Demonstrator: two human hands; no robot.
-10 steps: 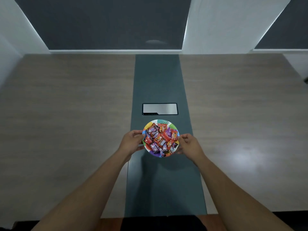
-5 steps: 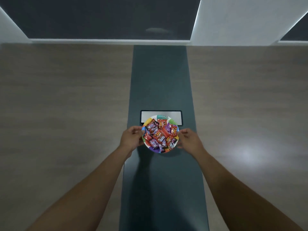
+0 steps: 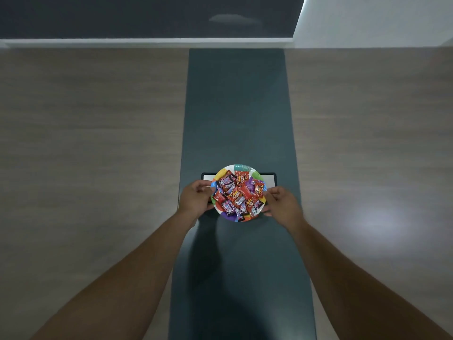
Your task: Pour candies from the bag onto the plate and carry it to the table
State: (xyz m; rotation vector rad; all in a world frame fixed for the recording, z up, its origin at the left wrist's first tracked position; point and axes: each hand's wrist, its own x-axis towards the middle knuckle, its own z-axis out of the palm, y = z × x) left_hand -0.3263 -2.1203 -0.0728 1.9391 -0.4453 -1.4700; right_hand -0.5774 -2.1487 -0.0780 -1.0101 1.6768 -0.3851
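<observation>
From the head view we looked down on a wide wood-grain surface [image 3: 98, 143] crossed lengthwise by a dark teal centre strip [image 3: 235, 106]. A round plate [image 3: 245, 167] with a rim of coloured segments sat over that strip, and its far edge overlapped a pale rectangular panel with a dark frame [image 3: 269, 179] set into the strip. We found the plate heaped with wrapped candies [image 3: 239, 195], mostly red and purple packets, all lying within the rim. The left hand [image 3: 195, 200] was closed on the plate's left edge, thumb over the rim and the other fingers curled beneath or beside it. The right hand [image 3: 282, 204] gripped the right edge likewise, thumb and forefinger pinched at the rim. Both forearms ran in bare from the lower corners of the frame. A dark shadow lay on the strip just nearer us than the plate; whether the plate rested on the surface or was held slightly above it we could not tell. A bright patch of reflected light [image 3: 375, 222] showed on the surface to the right. Beyond the far edge of the surface we noted a dark wall panel [image 3: 147, 15] above a pale ledge, and a white wall section [image 3: 380, 18] at the upper right.
</observation>
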